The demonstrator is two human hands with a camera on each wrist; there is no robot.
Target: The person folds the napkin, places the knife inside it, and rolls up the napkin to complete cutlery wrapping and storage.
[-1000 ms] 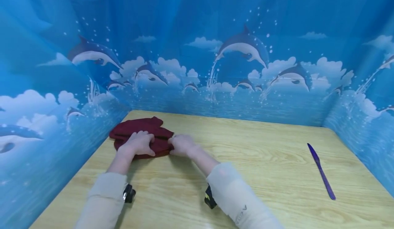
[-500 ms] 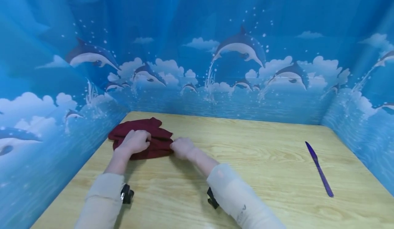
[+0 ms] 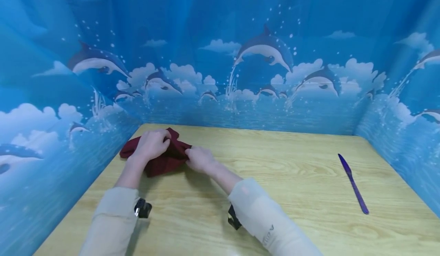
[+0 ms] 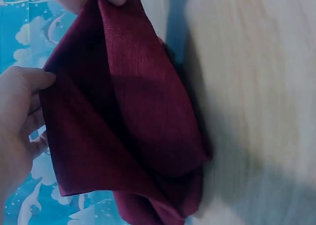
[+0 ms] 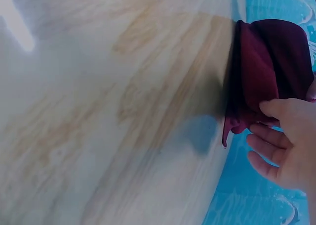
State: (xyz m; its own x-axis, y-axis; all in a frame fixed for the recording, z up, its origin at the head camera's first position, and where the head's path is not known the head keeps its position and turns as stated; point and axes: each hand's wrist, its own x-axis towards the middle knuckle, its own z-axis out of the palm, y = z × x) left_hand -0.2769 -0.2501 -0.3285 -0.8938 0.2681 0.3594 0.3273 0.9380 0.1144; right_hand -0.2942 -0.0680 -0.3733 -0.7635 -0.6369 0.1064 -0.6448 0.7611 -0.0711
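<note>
A dark red cloth (image 3: 164,165) lies partly raised at the far left of the table, its layers parted into a dark fold. My left hand (image 3: 150,145) pinches its upper layer between thumb and fingers and holds it up. At the cloth's right end, my right hand (image 3: 201,159) pinches a corner. In the left wrist view the lifted cloth (image 4: 148,86) hangs open like a pocket, with the thumb of my left hand (image 4: 17,116) over its edge. The right wrist view shows my right hand (image 5: 298,141) with thumb and forefinger on the edge, other fingers loosely bent.
A purple table knife (image 3: 350,177) lies on the right side of the wood-patterned table (image 3: 275,164). Blue curtains (image 3: 206,30) printed with dolphins stand along the back and both sides, close behind the cloth on the left.
My left hand has gripped the top layer and moved up and away, raising it and opening the fold. My right hand keeps hold of the right end. The head view has shifted slightly.
</note>
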